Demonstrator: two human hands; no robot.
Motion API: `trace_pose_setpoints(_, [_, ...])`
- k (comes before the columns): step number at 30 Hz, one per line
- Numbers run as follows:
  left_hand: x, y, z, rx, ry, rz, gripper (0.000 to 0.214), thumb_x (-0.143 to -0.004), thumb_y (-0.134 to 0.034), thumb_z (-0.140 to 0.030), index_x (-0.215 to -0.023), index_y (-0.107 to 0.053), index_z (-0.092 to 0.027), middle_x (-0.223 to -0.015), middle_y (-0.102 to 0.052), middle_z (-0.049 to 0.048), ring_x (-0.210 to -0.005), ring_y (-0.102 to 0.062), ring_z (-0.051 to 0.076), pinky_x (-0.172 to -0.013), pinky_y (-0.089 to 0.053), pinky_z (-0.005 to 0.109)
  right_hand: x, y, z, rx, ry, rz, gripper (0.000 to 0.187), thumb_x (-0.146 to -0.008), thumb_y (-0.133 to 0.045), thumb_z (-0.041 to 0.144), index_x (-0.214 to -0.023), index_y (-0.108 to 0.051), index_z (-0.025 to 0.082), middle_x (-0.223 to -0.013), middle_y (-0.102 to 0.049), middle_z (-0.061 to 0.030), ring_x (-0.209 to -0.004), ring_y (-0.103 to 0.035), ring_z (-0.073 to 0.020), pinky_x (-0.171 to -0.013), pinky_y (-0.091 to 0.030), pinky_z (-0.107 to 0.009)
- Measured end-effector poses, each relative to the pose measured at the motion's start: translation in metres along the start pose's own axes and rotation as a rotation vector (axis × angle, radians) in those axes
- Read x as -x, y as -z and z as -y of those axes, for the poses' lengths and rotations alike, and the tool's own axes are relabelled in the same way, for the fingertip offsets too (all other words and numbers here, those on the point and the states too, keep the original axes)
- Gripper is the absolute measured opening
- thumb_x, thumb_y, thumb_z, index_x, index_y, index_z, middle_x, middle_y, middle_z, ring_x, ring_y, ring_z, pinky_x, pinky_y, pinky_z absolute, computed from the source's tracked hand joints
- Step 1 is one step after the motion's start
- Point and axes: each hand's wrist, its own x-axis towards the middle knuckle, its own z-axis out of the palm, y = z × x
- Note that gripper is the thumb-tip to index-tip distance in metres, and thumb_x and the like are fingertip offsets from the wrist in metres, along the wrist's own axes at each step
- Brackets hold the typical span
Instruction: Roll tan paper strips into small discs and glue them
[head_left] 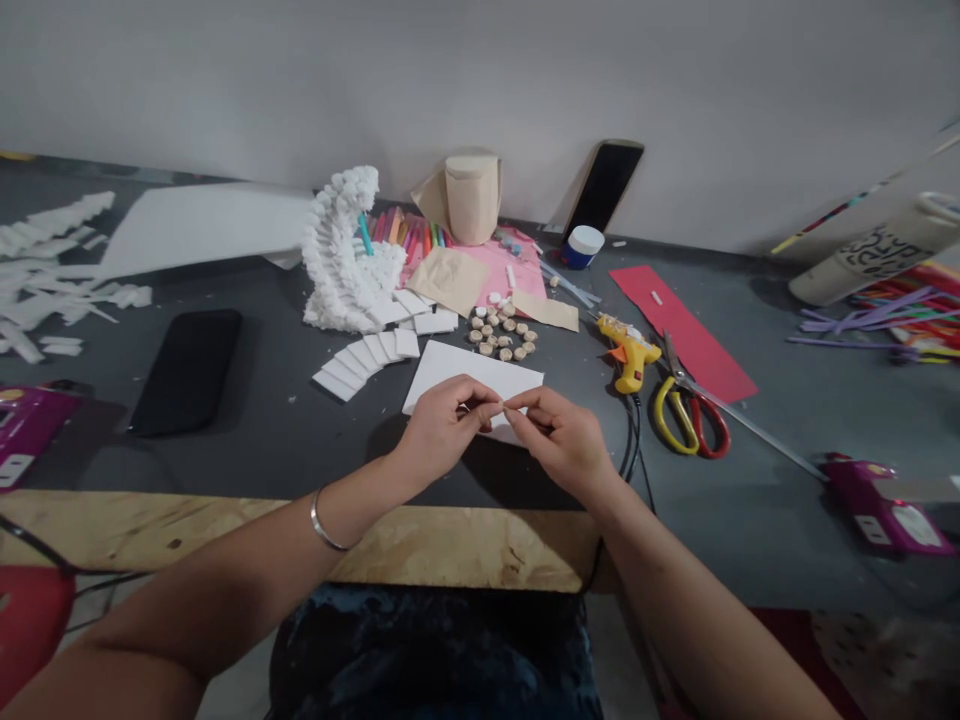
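Observation:
My left hand [448,418] and my right hand [561,430] meet fingertip to fingertip over a white sheet [442,368] near the front of the dark table. Both are closed in a pinch. Whatever lies between the fingertips is too small to make out. Just beyond the sheet sits a ring of small round tan pieces [505,354]. A fan of white rectangular cards [352,365] lies to the left of the sheet. Behind those cards stands a curved, bumpy white structure [341,255] with a teal stick in it.
On the right are a yellow glue gun [630,350] with its cord, scissors [679,400], a red strip [690,335] and a purple device [889,505]. A black phone [187,370] lies left. Behind stand a tan-wrapped roll [474,200], a jar [583,247] and another phone [604,185].

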Motion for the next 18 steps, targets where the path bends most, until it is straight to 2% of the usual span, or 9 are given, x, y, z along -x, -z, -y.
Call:
trace_pose_setpoints(7, [-0.0011, 0.0004, -0.0005, -0.085, -0.039, 0.038, 0.017, -0.090, -0.059, -0.030, -0.083, -0.064, -0.015, -0.077, -0.060, 0.0005, -0.062, -0.063, 0.009, -0.058, -0.050, 0.019, -0.0013, 0.0029, -0.0007, 0.120, 0.041, -0.044, 0.019, -0.088, -0.057, 0.036, -0.089, -0.062, 0.018, -0.044, -0.047, 0.0077, -0.043, -0.041, -0.0084, -0.048, -0.030, -0.021])
trace_pose_setpoints(14, [-0.0015, 0.0011, 0.0016, -0.187, -0.112, 0.064, 0.019, -0.093, -0.054, -0.027, -0.083, -0.065, -0.016, -0.073, -0.061, 0.0004, -0.063, -0.062, 0.009, -0.061, -0.048, 0.020, -0.0018, 0.0034, -0.0019, 0.126, 0.043, -0.048, 0.021, -0.088, -0.057, 0.040, -0.086, -0.060, 0.019, -0.047, -0.053, 0.0062, -0.044, -0.045, -0.0090, -0.049, -0.032, -0.020])
trace_pose_setpoints(18, [-0.0007, 0.0019, 0.0022, -0.204, -0.124, 0.077, 0.020, -0.093, -0.053, -0.027, -0.085, -0.067, -0.016, -0.078, -0.064, 0.0021, -0.067, -0.062, 0.010, -0.063, -0.048, 0.021, -0.0015, 0.0040, -0.0005, 0.115, 0.037, -0.040, 0.020, -0.088, -0.058, 0.039, -0.084, -0.059, 0.019, -0.046, -0.053, 0.0067, -0.043, -0.045, -0.0091, -0.048, -0.031, -0.021])
